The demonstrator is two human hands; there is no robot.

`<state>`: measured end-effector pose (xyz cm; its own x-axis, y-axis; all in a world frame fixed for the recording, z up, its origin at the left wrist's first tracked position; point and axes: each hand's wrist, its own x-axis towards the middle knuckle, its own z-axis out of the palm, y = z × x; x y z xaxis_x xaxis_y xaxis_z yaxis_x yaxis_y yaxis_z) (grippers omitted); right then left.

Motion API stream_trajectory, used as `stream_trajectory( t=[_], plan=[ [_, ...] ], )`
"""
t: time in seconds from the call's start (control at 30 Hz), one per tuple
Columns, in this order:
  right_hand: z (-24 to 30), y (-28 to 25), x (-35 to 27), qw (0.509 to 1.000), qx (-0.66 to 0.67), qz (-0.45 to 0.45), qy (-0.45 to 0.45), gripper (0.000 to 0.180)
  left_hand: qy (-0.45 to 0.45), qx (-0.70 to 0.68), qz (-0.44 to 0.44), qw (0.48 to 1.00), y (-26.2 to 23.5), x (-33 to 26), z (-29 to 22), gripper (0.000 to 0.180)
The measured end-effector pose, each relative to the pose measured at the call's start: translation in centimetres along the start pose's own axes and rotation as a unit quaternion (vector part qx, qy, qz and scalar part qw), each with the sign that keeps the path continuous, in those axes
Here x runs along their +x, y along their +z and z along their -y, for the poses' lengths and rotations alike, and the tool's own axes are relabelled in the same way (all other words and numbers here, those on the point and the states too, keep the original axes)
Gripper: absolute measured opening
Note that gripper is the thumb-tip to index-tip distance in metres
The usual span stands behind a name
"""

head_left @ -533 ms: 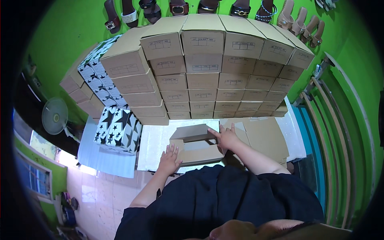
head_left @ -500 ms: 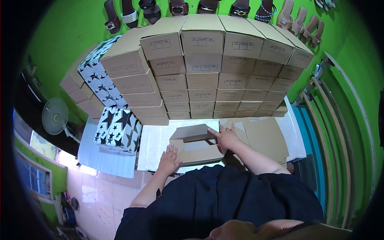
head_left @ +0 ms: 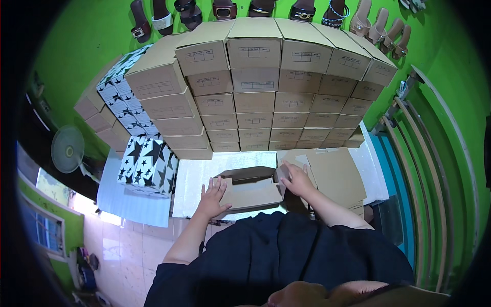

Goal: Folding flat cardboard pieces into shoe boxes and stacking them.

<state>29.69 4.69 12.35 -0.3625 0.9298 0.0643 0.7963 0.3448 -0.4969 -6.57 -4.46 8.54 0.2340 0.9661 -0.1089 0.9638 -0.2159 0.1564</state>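
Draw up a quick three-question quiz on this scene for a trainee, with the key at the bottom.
1. True or false: the open cardboard box lies between the person's left hand and right hand.

2. Which pattern covers the white boxes at the left?
A) stripes
B) stars
C) checks

3. Fill in the colour: a row of sandals shows above the stacked brown boxes, against a ____ wall.

Key:
1. True
2. B
3. green
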Motion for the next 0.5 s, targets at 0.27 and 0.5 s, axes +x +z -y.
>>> stream_trajectory(
  t=[0.27, 0.5],
  plan=[
    [1.6, 2.5, -1.7, 0.988, -0.055, 0.041, -0.136, 0.079, -0.021, 0.003, 0.048, 0.999, -0.4, 2.3, 0.2, 0.119],
    [1.0, 5.1, -2.5, 0.961, -0.189, 0.141, -0.145, 0.079, -0.042, -0.049, 0.047, 0.997, 0.7, 2.5, 1.0, 0.127]
  ],
)
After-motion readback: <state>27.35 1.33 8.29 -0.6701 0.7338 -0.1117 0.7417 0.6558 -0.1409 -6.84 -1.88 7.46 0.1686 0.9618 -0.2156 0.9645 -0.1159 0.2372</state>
